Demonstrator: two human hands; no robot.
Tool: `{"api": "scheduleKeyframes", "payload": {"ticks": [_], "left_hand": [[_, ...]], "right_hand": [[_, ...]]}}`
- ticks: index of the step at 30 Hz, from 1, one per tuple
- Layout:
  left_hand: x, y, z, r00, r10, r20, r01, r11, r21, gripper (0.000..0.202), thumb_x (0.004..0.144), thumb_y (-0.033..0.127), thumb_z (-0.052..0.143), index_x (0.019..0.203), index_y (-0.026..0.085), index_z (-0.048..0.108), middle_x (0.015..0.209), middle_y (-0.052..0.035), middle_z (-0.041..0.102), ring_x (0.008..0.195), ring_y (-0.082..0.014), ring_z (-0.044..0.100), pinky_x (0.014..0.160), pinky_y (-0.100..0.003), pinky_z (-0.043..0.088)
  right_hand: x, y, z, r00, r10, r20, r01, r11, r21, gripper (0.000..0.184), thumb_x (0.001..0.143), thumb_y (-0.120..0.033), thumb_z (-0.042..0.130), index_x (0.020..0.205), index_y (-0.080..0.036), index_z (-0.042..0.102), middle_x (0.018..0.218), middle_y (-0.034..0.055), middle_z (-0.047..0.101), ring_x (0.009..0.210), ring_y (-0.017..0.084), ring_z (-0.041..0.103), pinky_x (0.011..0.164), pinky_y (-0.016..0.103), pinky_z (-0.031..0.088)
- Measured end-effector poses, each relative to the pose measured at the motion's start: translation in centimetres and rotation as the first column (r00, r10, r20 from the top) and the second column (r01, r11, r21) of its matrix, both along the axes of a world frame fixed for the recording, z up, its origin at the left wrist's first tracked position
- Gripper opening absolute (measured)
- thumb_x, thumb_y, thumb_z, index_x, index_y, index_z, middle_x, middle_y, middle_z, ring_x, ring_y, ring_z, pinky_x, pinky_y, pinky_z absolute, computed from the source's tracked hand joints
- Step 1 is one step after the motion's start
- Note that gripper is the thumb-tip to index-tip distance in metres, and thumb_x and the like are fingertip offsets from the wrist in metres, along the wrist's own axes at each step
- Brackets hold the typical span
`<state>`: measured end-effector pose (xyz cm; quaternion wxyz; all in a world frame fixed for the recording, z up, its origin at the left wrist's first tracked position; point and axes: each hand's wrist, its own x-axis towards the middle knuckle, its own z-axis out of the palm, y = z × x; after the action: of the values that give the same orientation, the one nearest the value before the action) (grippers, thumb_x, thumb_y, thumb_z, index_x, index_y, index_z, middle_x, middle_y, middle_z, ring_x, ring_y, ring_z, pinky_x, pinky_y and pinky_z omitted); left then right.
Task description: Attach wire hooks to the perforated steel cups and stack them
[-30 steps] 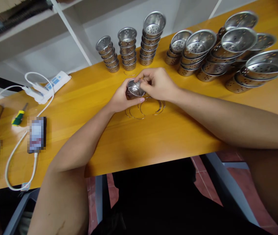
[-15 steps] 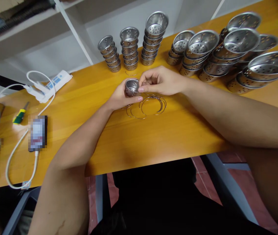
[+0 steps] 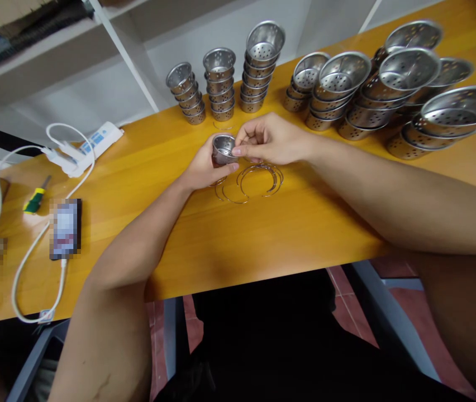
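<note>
A small perforated metal cup is in my left hand, whose fingers and thumb wrap around its outside with the opening facing up. At the cup's right rim, my right hand is closed in a pinch, thumb and fingertips overlapping the edge. Whatever sits between those fingertips is too small to make out. Several thin wire rings lie on the table just below and right of the hands, some with a gap in the loop. Part of the cup's wall is hidden by my left fingers.
Nested stacks of perforated cups stand behind the hands, with larger stacks to the right. On the left of the wooden table are a power strip, a screwdriver and a phone on a white cable.
My right fingertips have shifted slightly left, farther over the cup's rim. My left hand keeps its hold on the cup. The whole view has moved a little.
</note>
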<state>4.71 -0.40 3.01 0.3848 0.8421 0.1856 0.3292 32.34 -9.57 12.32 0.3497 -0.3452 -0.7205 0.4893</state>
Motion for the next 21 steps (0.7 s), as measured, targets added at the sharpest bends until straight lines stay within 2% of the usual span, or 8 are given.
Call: {"api": "scheduleKeyframes", "payload": {"ticks": [6, 14, 18, 21], "left_hand": [[0.02, -0.37, 0.64, 1.000, 0.000, -0.010, 0.000, 1.000, -0.008, 0.122, 0.092, 0.105, 0.097, 0.177, 0.026, 0.060, 0.164, -0.0173, 0.080, 0.158, -0.0396, 0.078, 0.148, -0.062, 0.058], [-0.34, 0.01, 0.74, 1.000, -0.018, -0.023, 0.018, 1.000, 0.008, 0.120, 0.092, 0.100, 0.100, 0.178, 0.026, 0.060, 0.165, -0.0182, 0.080, 0.158, -0.0404, 0.080, 0.147, -0.064, 0.061], [-0.26, -0.09, 0.38, 0.999, -0.033, -0.015, 0.033, 0.999, 0.004, 0.121, 0.094, 0.101, 0.099, 0.180, 0.026, 0.060, 0.165, -0.0179, 0.079, 0.158, -0.0401, 0.079, 0.148, -0.065, 0.061], [-0.03, 0.01, -0.10, 1.000, -0.031, -0.001, 0.031, 0.999, 0.028, 0.121, 0.095, 0.101, 0.097, 0.182, 0.026, 0.058, 0.163, -0.0182, 0.079, 0.158, -0.0410, 0.080, 0.149, -0.068, 0.060]], "right_hand": [[0.00, 0.22, -0.32, 1.000, 0.007, 0.005, -0.007, 1.000, -0.014, 0.082, 0.088, -0.100, 0.110, 0.105, -0.029, 0.073, 0.080, -0.0021, 0.070, 0.076, 0.017, 0.054, 0.067, 0.037, 0.041], [0.19, 0.13, -0.15, 1.000, 0.017, -0.007, -0.018, 0.999, -0.032, 0.078, 0.087, -0.097, 0.112, 0.103, -0.030, 0.076, 0.074, -0.0033, 0.068, 0.071, 0.017, 0.054, 0.063, 0.038, 0.041], [0.17, -0.12, 0.21, 0.999, 0.033, 0.008, -0.032, 0.999, -0.018, 0.079, 0.085, -0.099, 0.112, 0.098, -0.030, 0.076, 0.073, -0.0037, 0.068, 0.064, 0.016, 0.055, 0.059, 0.036, 0.043], [0.17, 0.12, -0.12, 1.000, 0.015, 0.025, -0.016, 0.999, 0.042, 0.081, 0.086, -0.104, 0.108, 0.099, -0.030, 0.077, 0.076, -0.0021, 0.070, 0.065, 0.017, 0.057, 0.059, 0.036, 0.045]]}}
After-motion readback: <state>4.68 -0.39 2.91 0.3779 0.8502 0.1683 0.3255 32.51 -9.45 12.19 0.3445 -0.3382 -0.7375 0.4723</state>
